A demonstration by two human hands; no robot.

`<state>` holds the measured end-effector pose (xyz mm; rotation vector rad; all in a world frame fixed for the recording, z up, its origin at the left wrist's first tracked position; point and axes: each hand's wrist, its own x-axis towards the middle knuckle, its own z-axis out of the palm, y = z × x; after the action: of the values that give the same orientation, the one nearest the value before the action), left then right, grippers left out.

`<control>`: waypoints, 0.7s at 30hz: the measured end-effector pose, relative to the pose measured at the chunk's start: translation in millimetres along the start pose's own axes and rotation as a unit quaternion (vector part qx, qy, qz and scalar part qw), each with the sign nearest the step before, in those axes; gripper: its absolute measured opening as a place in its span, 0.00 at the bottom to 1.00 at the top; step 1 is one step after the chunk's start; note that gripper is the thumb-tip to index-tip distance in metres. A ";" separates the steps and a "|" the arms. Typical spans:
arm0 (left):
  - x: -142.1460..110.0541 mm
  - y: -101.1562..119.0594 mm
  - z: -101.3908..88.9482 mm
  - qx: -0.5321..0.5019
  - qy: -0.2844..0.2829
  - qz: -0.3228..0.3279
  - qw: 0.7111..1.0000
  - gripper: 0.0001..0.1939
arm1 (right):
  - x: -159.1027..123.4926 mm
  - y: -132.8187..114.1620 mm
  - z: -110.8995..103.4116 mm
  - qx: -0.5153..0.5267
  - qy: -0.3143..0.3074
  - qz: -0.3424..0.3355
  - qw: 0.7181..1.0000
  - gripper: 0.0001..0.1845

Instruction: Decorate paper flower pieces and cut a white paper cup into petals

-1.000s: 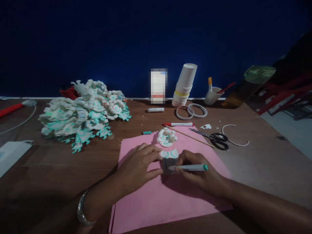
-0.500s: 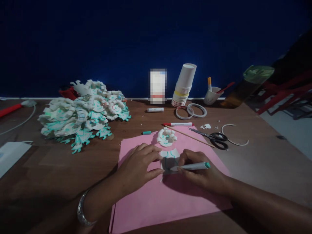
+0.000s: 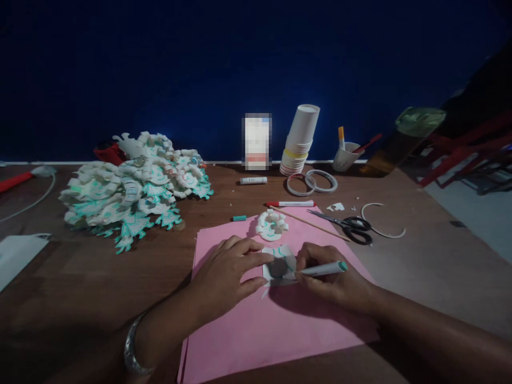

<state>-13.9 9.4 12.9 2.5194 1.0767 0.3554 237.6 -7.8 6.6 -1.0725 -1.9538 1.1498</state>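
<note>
My right hand [image 3: 332, 277] pinches a white marker [image 3: 322, 269] with a green end, its tip down at a small piece of white paper [image 3: 278, 266]. Curved green lines run across that paper. My left hand [image 3: 232, 266] lies with fingers apart, its fingertips resting on the paper's left edge. Both hands are over a stack of pink sheets [image 3: 248, 341]. Just above the white paper sits a round paper face [image 3: 272, 225] with curled paper strips around it and green features. A green marker cap [image 3: 239, 218] lies at the pink sheet's top edge.
A heap of paper figures [image 3: 136, 192] stands at left. Beyond the sheets are a red-capped marker [image 3: 291, 204], a thin stick [image 3: 308, 222], black scissors [image 3: 352, 229], tape rolls [image 3: 321, 181], stacked paper cups [image 3: 298, 141], a cup with tools [image 3: 346, 157] and a tilted bottle [image 3: 404, 138].
The marker and my right hand have shifted slightly right over the white paper. My left index finger reaches a little further onto it. The whole view has slid slightly left.
</note>
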 end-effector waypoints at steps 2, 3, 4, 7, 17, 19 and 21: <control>-0.5 1.7 0.0 0.015 -0.004 0.004 1.000 0.18 | -0.4 0.4 -0.8 0.003 -0.001 0.000 1.000 0.04; -0.8 2.4 -0.1 0.024 -0.004 0.005 1.000 0.18 | -0.7 0.5 -1.1 0.004 -0.002 0.001 1.000 0.04; -1.2 3.0 0.0 0.032 -0.005 0.006 0.999 0.17 | -1.0 0.5 -1.5 0.005 -0.001 0.003 1.000 0.04; -2.1 4.3 -0.1 0.054 -0.006 0.010 0.998 0.16 | -1.6 0.6 -2.5 0.008 -0.001 0.007 1.000 0.05; -2.5 4.8 -0.6 0.061 -0.013 0.002 0.998 0.20 | -1.7 3.8 -7.1 0.023 0.005 0.021 1.000 0.06; -2.7 3.7 0.3 0.063 -0.010 0.004 0.998 0.20 | -1.7 4.2 -8.6 0.026 0.005 0.024 0.999 0.07; -2.8 2.8 1.2 0.067 -0.012 0.002 0.998 0.20 | -1.7 4.9 -9.7 0.034 0.004 0.028 0.999 0.07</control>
<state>-13.7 5.3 12.8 2.6369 1.1197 0.2612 247.9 -4.1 6.2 -1.1014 -1.8760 1.2312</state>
